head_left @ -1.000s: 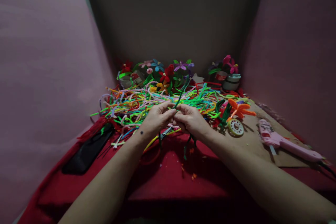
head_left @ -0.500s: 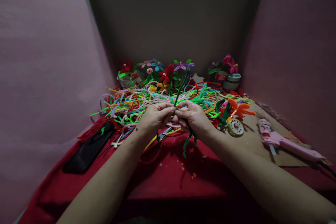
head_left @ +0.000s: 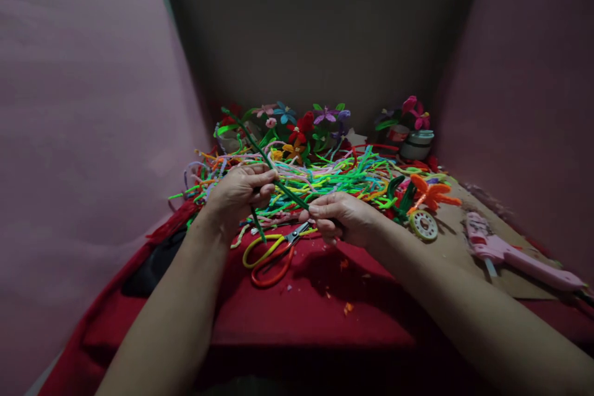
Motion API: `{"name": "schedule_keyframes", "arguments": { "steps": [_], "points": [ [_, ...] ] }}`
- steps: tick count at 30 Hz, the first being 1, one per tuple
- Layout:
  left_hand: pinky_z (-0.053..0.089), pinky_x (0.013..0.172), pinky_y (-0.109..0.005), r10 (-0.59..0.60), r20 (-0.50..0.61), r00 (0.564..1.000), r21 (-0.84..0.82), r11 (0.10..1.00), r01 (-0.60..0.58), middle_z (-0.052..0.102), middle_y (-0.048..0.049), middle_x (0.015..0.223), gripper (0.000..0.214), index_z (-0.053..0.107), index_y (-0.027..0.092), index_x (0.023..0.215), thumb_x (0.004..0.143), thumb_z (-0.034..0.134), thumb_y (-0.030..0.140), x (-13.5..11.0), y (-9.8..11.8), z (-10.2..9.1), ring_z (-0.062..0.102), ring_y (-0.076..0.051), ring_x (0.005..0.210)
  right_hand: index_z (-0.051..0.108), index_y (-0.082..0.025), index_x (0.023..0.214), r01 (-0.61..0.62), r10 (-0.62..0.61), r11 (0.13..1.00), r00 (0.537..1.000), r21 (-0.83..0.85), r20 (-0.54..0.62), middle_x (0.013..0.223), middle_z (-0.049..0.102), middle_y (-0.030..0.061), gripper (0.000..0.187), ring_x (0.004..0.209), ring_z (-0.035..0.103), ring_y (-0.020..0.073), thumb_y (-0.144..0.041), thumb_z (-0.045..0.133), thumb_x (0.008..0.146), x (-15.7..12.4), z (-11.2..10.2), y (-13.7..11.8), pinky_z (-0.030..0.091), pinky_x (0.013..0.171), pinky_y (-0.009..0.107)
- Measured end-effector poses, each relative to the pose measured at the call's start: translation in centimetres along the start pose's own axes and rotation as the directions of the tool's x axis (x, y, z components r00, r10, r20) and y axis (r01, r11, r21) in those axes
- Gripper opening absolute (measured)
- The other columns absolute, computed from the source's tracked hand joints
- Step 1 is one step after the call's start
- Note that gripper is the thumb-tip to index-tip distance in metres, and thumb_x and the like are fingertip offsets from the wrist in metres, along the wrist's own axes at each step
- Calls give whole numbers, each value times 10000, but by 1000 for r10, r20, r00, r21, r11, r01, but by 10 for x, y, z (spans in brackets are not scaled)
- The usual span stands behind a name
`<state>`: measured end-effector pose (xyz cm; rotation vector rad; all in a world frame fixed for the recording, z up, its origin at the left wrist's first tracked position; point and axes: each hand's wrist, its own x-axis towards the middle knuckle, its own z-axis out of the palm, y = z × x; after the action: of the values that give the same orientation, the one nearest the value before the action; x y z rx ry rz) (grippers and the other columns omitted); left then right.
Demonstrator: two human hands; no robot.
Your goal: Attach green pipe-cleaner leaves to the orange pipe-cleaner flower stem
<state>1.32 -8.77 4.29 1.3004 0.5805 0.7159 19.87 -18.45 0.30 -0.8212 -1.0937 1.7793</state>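
My left hand (head_left: 237, 193) and my right hand (head_left: 344, 216) are both closed on a dark green pipe cleaner (head_left: 288, 193), held apart over a red cloth (head_left: 297, 309). The stem runs slantwise from my right fingers up and left, past my left fingers, to a tip near the back flowers. A short green end hangs below my left hand. Behind the hands lies a big heap of many-coloured pipe cleaners (head_left: 320, 176). Scissors (head_left: 271, 252) with yellow and red handles lie on the cloth just below the hands.
Finished pipe-cleaner flowers (head_left: 301, 124) stand along the back wall beside small jars (head_left: 415, 143). An orange flower (head_left: 431, 193) and a tape roll (head_left: 423, 226) lie to the right. On brown card at far right rests a pink glue gun (head_left: 515, 255). A black pouch (head_left: 148, 269) lies left.
My hands have moved apart: the left went left and up, drawing the green stem out slantwise. The scissors, hidden under the hands before, now show. The view shifted slightly.
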Motion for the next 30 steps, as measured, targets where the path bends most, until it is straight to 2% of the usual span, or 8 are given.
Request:
{"name": "schedule_keyframes", "arguments": {
  "steps": [3,6,9,14,19,23,30],
  "points": [
    [186,323,-126,19,-22,1000,15,1000,-19,421,64,419,216,457,154,667,711,662,206,1,1,-5,260,3,285,623,-80,768,2,-2,1000,1000,0,-2,391,468,-59,152,294,339,44,-227,586,760,2,-1,1,379,346,182],
    [179,317,-126,3,-28,1000,47,999,-1,422,60,411,213,469,150,649,709,662,219,3,2,-6,251,5,281,628,-62,803,-36,36,999,999,11,22,538,642,46,149,392,544,88,-190,569,753,3,-4,4,420,398,173],
    [161,312,-131,2,-36,999,98,995,1,423,57,405,245,464,148,611,703,670,241,3,2,-6,240,7,281,625,-57,843,-83,81,995,996,55,30,661,698,97,156,490,633,134,-151,548,745,4,-5,6,466,445,196],
    [155,310,-140,45,-76,996,188,982,-30,459,43,432,261,483,140,592,688,685,276,3,2,-5,272,6,293,619,-41,878,-99,97,986,995,130,27,708,710,112,181,532,663,162,-100,503,754,4,-4,6,495,477,219],
    [159,312,-148,65,-125,990,183,982,-42,476,36,439,267,478,135,560,664,694,251,4,2,-4,275,7,294,609,-55,878,-124,118,979,992,158,52,704,710,107,179,531,665,166,-81,486,751,5,-4,8,499,482,225],
    [146,314,-156,78,-82,994,192,979,-61,482,37,460,248,483,136,586,667,693,243,2,4,-5,283,2,304,609,-59,878,-163,151,968,986,189,77,724,711,115,220,607,684,194,-100,437,747,5,-2,9,518,526,257],
    [164,333,-152,69,-71,995,240,969,-50,447,63,462,218,510,132,664,677,692,250,1,4,-9,277,-1,323,592,-82,823,-136,138,980,990,146,-2,685,706,108,133,560,672,186,-118,513,723,6,-1,13,501,502,244]
  ]
}}
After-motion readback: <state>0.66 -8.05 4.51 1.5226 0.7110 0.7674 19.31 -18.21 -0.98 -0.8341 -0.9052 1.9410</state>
